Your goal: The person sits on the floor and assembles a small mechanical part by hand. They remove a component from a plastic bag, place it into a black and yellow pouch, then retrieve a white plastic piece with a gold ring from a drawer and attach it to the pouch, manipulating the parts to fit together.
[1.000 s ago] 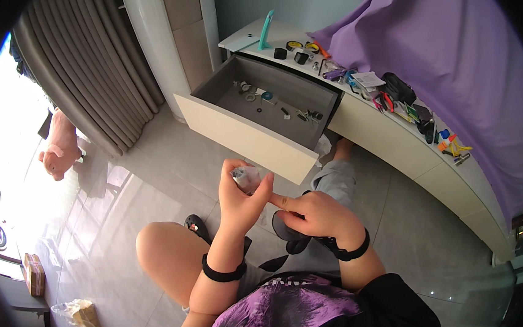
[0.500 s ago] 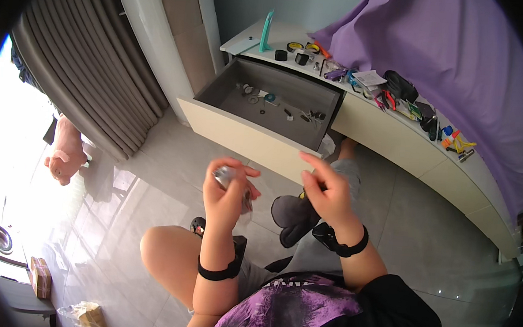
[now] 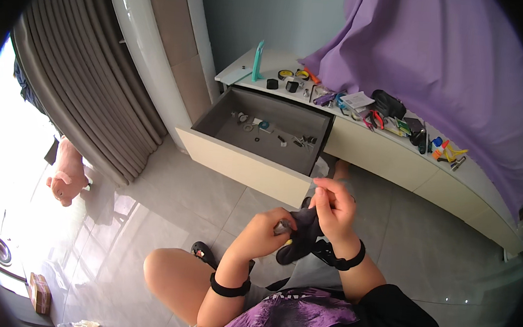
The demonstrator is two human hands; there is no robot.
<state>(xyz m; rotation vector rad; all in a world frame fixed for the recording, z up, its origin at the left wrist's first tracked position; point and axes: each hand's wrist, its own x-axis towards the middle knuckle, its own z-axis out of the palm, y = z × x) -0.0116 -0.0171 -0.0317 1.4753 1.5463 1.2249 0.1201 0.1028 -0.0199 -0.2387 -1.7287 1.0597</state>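
In front of my lap, my left hand (image 3: 265,232) is closed around a small shiny silver thing (image 3: 281,228). Its kind is too small to make out. The fingertips reach a dark grey, soft-looking pouch (image 3: 302,235) with a small yellow spot. My right hand (image 3: 335,211) is just right of the pouch, its fingers curled and the thumb bent in toward the index finger. The pouch hangs beside and partly behind this hand, which seems to grip its upper end. The exact grip is hidden by the fingers.
Ahead stands a drawer (image 3: 246,167), pulled out, with several small metal parts inside. Along the white cabinet top (image 3: 248,64) lie tape rolls (image 3: 285,74), red pliers (image 3: 378,118), a black pouch (image 3: 389,103) and other tools. A pink pig toy (image 3: 68,170) is at the left.
My left hand has moved right and down, bringing the silver thing against the grey pouch. My right hand has lowered slightly and curled its fingers. The view has tilted up a little.
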